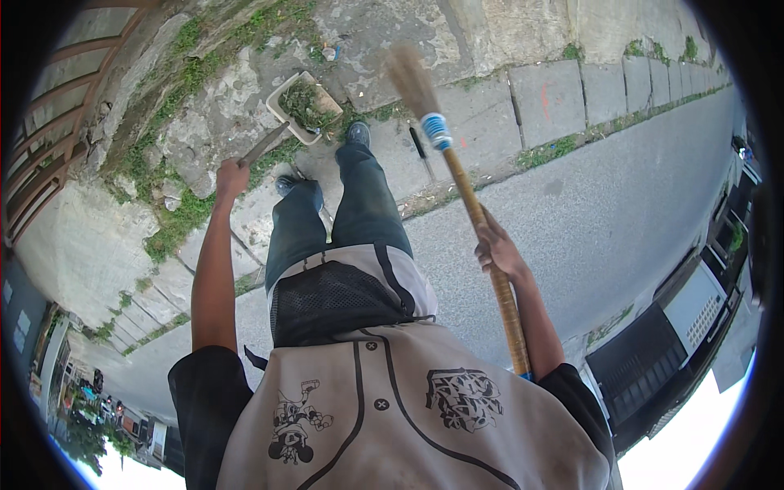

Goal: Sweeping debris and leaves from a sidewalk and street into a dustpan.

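Observation:
My left hand (232, 177) is closed around the handle of a dustpan (327, 104), a pale squarish pan by my feet. Pulled weeds and grass (302, 104) fill much of the pan. My right hand (499, 243) grips the long bamboo handle of a broom (461, 175), partway along its length. Blue and white binding wraps the broom's neck. Its bristles (412, 80) point away from me over the pavement, to the right of the dustpan, and are blurred. Whether they touch the ground I cannot tell.
A thin tool with a black handle (417, 143) lies on the paving slabs right of my feet. Weeds (188, 208) grow along the rough concrete edge at left. A brown metal railing (57, 131) stands far left. The grey road (572, 204) runs along the right.

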`<state>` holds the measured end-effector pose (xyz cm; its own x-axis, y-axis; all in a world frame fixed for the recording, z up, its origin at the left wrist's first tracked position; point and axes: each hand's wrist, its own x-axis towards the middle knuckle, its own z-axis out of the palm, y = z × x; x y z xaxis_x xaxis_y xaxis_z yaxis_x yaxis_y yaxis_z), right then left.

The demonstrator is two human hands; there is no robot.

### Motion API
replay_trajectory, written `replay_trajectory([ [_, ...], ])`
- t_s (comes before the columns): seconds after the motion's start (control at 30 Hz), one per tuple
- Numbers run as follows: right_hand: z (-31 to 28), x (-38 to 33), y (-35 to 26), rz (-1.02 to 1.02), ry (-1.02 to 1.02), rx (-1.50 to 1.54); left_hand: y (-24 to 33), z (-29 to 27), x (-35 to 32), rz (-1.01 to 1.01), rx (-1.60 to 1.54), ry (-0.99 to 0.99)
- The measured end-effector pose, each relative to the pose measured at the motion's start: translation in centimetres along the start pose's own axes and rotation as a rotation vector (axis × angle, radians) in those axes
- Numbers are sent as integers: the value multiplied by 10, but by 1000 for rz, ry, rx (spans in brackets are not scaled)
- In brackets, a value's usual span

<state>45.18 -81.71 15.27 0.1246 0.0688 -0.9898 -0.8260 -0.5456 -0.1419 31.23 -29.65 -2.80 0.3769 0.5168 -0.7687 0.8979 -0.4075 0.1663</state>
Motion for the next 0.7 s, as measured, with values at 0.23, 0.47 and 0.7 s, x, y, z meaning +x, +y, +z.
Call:
replay_trajectory([
  [0.23, 18, 75, 37, -13, 44, 98, -39, -22, -5, 108, 83, 150],
  [0.47, 138, 67, 15, 79, -393, -54, -43, -13, 36, 133, 257, 196],
  [0.7, 141, -34, -9, -34, -365, -347, -42, -29, 45, 132, 283, 225],
])
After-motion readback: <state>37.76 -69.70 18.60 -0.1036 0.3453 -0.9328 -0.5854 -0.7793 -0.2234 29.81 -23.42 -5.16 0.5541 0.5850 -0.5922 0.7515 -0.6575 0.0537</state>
